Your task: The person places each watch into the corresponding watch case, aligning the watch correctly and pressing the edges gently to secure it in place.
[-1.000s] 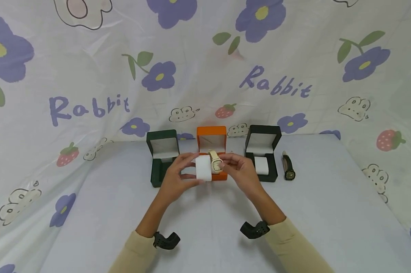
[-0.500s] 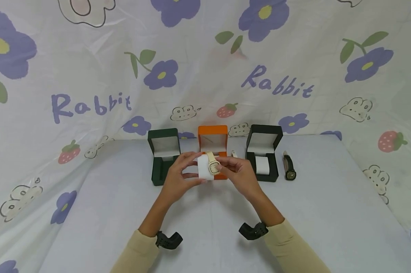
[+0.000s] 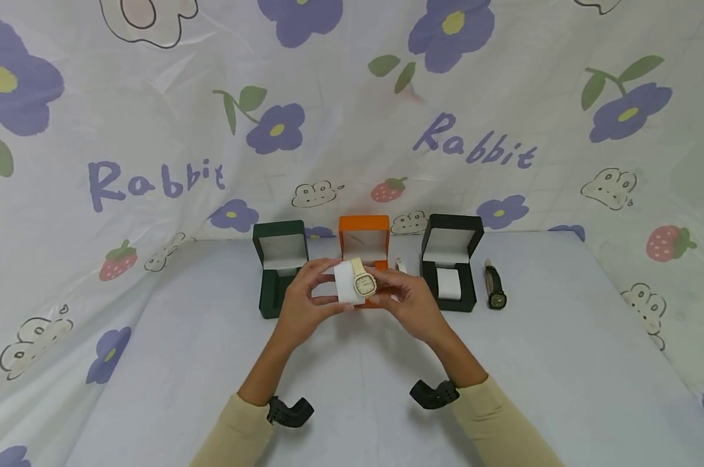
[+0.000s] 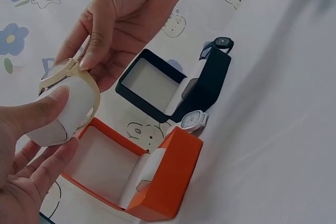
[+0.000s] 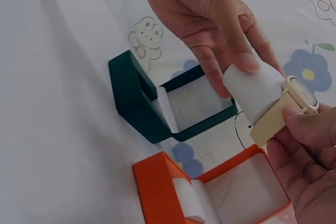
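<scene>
From here, the left hand [image 3: 307, 301] grips a white cushion [image 3: 344, 283]; the right hand [image 3: 410, 301] pinches the cream watch [image 3: 365, 284] looped around its end, seemingly only partway on. Beyond, the green box [image 3: 279, 227] shows no cushion; the orange box [image 3: 364, 222] and black box [image 3: 453, 221] hold watchless cushions, a white watch [image 4: 194, 121] and dark watch [image 3: 495, 295] lying beside them.

The left hand [image 5: 202, 17] grips a white pillow [image 5: 252, 90]; the right hand [image 5: 315, 163] pinches a cream watch [image 5: 275, 119] by its strap at the pillow's end. A green box [image 5: 131, 95] and an orange box [image 5: 155, 187] stand open on the desk [image 5: 58, 129], a second pillow [image 5: 188, 200] inside the orange one.
</scene>
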Demonstrator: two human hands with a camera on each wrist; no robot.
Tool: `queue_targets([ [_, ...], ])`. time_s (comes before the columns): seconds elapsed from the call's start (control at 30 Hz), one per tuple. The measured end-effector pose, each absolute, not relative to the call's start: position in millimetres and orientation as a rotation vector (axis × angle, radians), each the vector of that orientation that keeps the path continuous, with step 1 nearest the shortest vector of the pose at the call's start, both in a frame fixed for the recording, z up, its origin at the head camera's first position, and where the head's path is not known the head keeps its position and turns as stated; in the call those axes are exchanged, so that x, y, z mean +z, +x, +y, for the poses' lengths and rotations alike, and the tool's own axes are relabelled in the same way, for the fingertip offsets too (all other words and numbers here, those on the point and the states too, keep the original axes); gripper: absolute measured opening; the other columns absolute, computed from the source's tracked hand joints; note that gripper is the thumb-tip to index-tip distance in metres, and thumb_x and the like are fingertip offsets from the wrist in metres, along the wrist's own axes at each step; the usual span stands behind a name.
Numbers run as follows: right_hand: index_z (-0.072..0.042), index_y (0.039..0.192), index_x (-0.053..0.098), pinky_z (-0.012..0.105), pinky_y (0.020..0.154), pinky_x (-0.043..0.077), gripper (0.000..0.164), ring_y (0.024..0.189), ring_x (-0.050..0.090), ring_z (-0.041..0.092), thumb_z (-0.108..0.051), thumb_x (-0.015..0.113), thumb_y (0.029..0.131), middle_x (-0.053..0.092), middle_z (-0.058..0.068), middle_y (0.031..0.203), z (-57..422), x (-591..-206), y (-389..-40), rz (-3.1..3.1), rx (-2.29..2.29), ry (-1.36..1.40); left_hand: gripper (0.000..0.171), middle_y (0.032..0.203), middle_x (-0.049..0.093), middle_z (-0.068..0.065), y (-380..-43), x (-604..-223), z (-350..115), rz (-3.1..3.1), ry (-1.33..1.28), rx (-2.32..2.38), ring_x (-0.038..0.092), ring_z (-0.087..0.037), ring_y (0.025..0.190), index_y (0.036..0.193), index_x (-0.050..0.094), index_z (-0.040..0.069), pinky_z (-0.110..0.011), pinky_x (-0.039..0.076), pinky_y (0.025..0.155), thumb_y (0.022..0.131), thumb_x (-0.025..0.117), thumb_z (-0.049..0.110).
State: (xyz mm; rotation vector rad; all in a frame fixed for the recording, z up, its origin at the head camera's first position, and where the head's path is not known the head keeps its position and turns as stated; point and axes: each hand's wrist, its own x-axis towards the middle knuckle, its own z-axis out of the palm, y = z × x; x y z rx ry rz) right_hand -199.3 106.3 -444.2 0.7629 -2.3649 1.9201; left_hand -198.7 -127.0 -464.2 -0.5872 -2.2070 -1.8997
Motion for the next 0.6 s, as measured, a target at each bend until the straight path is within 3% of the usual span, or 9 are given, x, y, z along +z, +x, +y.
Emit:
queue_targets([
  [0.1,-0.012,0.139,0.064,0.049,0.099,0.054,0.052,0.117,0.061,0.025,0.002,0.073,0.090,0.065,0.007,0.135,105.6,-443.6,-198.5,-2.365,1.914,0.746,0.072,0.142,0.049,-0.002,-198.8,-463.0,-127.1,-2.191,-0.583,-1.911,0.061,-0.037,0.119,0.140,0.062,0.022,-0.060,0.057,0.085,0.076,0.090,0.009],
  [0.3,-0.014,0.140,0.063,0.032,0.092,0.058,0.053,0.112,0.064,0.024,0.002,0.073,0.090,0.065,0.004,0.136,105.2,-444.2,-197.4,-2.383,1.877,0.723,0.071,0.141,0.049,0.001,-197.5,-460.6,-126.7,-2.188,-0.574,-1.921,0.061,-0.037,0.119,0.139,0.062,0.027,-0.059,0.057,0.085,0.076,0.091,0.012],
  [0.5,-0.016,0.138,0.065,0.034,0.088,0.059,0.053,0.103,0.065,0.024,0.002,0.074,0.089,0.069,0.007,0.127,105.9,-444.4,-197.4,-2.393,1.857,0.712,0.071,0.141,0.050,0.000,-195.0,-460.0,-126.6,-2.197,-0.565,-1.907,0.062,-0.033,0.118,0.139,0.062,0.023,-0.050,0.061,0.082,0.076,0.091,0.010],
  [0.6,-0.014,0.138,0.065,0.030,0.087,0.059,0.052,0.098,0.065,0.025,0.002,0.074,0.090,0.070,0.010,0.119,106.1,-444.6,-197.2,-2.376,1.890,0.722,0.071,0.140,0.051,-0.001,-195.0,-459.9,-126.1,-2.204,-0.568,-1.898,0.063,-0.032,0.117,0.139,0.062,0.022,-0.051,0.061,0.081,0.076,0.091,0.010],
])
